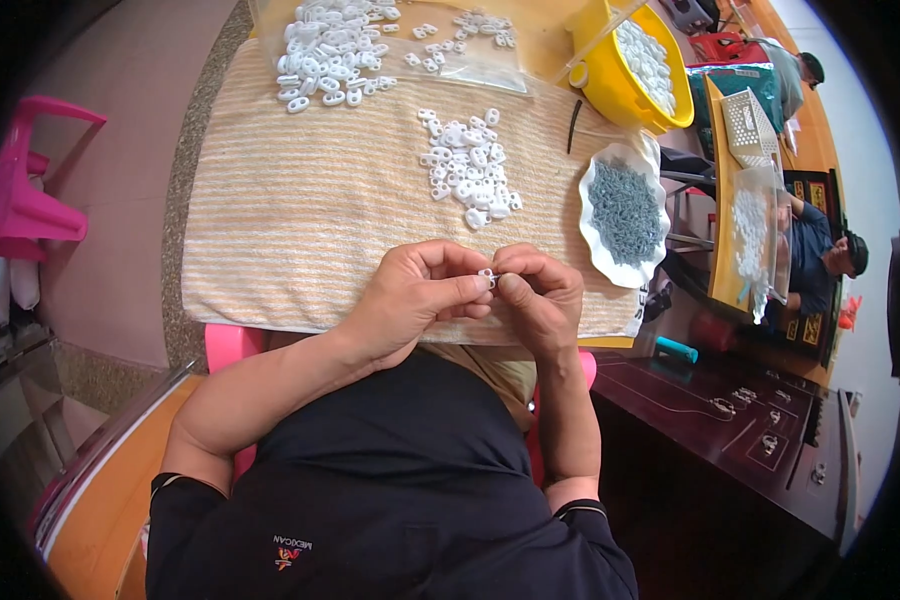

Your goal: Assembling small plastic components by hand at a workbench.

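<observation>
My left hand (420, 295) pinches a small white plastic piece with holes (486, 274) between thumb and fingers, just above the towel's front edge. Meeting it from the other side, my right hand (542, 300) is closed, thumb against forefinger, on a tiny dark piece (497, 280) at the white piece; the fingers partly hide both. Beyond my hands lies a small heap of white two-hole plastic pieces (468, 165). To the right, a white scalloped dish (588, 240) holds many tiny grey pieces (625, 212).
A striped towel (280, 200) covers the table. At the far left is a larger white heap (330, 50), beside a clear plastic bag (485, 75). A yellow basin (610, 95) of white pieces stands far right. A pink stool (35, 190) is at left; another person (815, 255) sits at right.
</observation>
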The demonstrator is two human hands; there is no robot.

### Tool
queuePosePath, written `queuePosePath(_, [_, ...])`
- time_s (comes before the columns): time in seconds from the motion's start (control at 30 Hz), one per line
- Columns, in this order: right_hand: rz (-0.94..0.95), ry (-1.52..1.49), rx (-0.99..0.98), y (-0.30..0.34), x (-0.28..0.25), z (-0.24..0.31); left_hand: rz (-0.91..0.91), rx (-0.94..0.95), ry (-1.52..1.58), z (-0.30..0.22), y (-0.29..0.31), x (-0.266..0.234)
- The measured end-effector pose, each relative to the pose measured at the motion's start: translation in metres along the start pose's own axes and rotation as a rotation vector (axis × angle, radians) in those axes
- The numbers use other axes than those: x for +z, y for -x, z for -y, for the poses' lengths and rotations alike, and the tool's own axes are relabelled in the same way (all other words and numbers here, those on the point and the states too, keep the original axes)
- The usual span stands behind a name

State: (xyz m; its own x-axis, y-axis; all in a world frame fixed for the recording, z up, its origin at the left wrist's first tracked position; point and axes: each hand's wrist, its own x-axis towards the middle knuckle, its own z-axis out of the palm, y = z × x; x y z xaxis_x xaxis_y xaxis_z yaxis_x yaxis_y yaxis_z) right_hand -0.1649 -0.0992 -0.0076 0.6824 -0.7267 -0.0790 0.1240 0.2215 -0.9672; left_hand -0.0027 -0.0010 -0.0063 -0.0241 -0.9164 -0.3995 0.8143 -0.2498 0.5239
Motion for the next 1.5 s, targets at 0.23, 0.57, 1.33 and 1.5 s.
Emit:
queuePosePath(0.23, [0.005, 0.055, 0.003, -0.0002, -0.0011, 0.0012, -0.007, 0.005, -0.018, 0.0003, 0.0003, 0.0007])
queuePosePath(0.57, [0.027, 0.054, 0.018, -0.0005, -0.0025, 0.0017, -0.003, 0.004, -0.012, 0.0006, 0.0004, 0.0008])
queuePosePath(1.33, [0.074, 0.153, 0.002, -0.0008, -0.0007, 0.0057, -0.026, 0.016, -0.073, 0.0007, 0.0017, 0.0022])
queuePosePath(1.5, [0.080, 0.193, 0.016, -0.0011, 0.0007, 0.0080, -0.032, 0.048, -0.121, 0.0042, 0.0023, 0.0003])
